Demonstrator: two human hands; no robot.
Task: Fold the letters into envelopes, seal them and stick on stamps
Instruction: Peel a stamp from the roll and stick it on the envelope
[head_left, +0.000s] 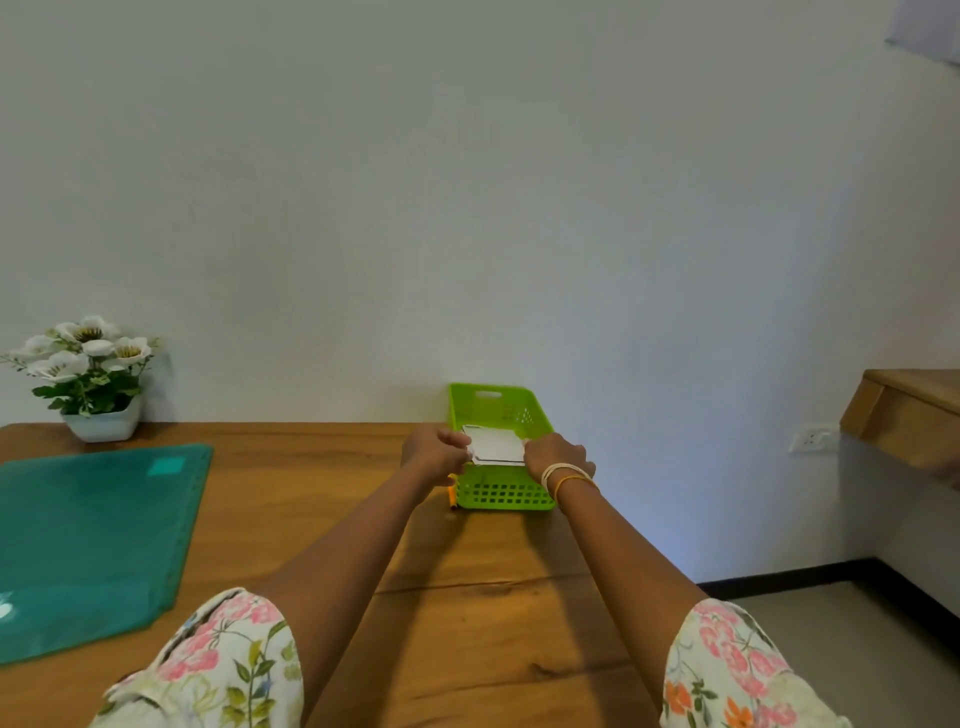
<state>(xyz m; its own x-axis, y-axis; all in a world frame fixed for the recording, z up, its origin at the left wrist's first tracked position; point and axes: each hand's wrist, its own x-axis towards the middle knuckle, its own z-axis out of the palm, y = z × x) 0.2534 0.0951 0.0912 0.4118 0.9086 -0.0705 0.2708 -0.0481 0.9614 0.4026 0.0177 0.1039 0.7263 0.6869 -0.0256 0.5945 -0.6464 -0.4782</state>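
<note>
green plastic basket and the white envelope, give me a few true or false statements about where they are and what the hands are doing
1. Both hands, the left hand and the right hand, hold the white paper envelope. True.
2. The envelope lies flat on the teal cutting mat. False: it is held up over the green plastic basket, away from the mat.
3. The basket stands on the wooden table near the wall. True.
4. The white flowers in a white pot stand inside the basket. False: they stand at the table's far left corner.
5. The right wrist wears bands. True.

Both hands (435, 448) (555, 455) hold envelope (496, 446) over basket (503, 493).
</note>
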